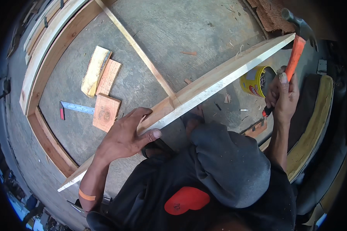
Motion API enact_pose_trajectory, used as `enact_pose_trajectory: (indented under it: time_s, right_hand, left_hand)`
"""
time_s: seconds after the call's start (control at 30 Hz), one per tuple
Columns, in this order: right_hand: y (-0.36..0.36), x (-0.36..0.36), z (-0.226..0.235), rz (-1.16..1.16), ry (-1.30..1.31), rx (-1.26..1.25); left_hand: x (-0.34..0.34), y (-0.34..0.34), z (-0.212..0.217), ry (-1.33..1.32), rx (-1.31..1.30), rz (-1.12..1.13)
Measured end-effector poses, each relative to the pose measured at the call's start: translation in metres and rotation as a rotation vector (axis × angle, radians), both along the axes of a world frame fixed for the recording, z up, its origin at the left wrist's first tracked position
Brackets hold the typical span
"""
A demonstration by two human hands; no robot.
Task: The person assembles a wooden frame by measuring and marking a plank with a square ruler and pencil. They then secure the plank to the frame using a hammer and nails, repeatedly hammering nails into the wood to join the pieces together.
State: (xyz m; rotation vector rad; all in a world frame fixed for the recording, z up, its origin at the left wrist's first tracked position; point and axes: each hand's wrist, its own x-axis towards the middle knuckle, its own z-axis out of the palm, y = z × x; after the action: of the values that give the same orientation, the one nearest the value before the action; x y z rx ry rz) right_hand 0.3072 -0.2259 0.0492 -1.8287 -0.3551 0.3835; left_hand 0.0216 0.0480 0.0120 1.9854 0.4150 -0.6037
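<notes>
Pale wood dominates: a long plank (204,86) runs from seven o'clock up to two o'clock, crossing a thinner strip (137,48) that heads off toward twelve. The left hand (129,134) lies flat on the plank near the crossing, fingers spread over its top face and thumb along the near edge, pressing rather than closing round it. An orange band sits on that forearm.

At three o'clock the right hand (283,98) is wrapped tight round the orange handle of a hammer (297,46), whose dark head is lifted above the plank's far end at two o'clock, clear of the wood. Just beside that hand, on the concrete floor (181,27), stands a yellow can (254,81).

Over at ten o'clock three wood offcuts (102,84) lie touching each other, with a steel square (75,107) next to them. A heavier wooden frame (50,61) curves round from eleven to eight o'clock. The person's bent knee, in grey, sits under the plank at five o'clock.
</notes>
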Motion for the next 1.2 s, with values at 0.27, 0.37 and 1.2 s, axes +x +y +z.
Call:
enact_pose_trajectory:
  time_s: [0.27, 0.37, 1.2]
  right_hand:
    - [-0.187, -0.106, -0.151, -0.409, 0.611, -0.431]
    - [-0.236, -0.146, -0.195, -0.383, 0.610, -0.681]
    - [-0.169, 0.147, -0.176, 0.124, -0.263, -1.479]
  left_hand:
    - [0.040, 0.015, -0.103, 0.401, -0.507, 0.389]
    - [0.050, -0.002, -0.118, 0.586, -0.564, 0.357]
    - [0.062, -0.010, -0.129, 0.362, -0.340, 0.264]
